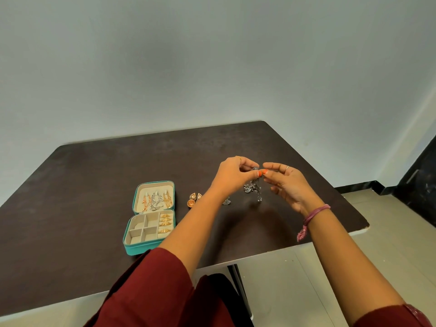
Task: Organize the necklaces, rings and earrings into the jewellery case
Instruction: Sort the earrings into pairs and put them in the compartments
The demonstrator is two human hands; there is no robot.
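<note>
A teal jewellery case [129, 249] lies open on the dark table. Its lid holds gold and silver necklaces [154, 200]. Several gold rings [165, 223] sit in the ring rolls on the right of its base, and the other compartments look bare. My left hand [232, 174] and my right hand [286, 185] are raised above the table, pinching a silver earring [253, 187] between their fingertips; its dangling part hangs below. Gold earrings [193, 199] lie right of the case. Another silver earring [227, 201] lies partly hidden behind my left forearm.
The dark wooden table [82, 185] stands against a pale wall, and its right corner [364, 224] is chipped. Tiled floor lies to the right and below. A pink thread band [311, 217] circles my right wrist.
</note>
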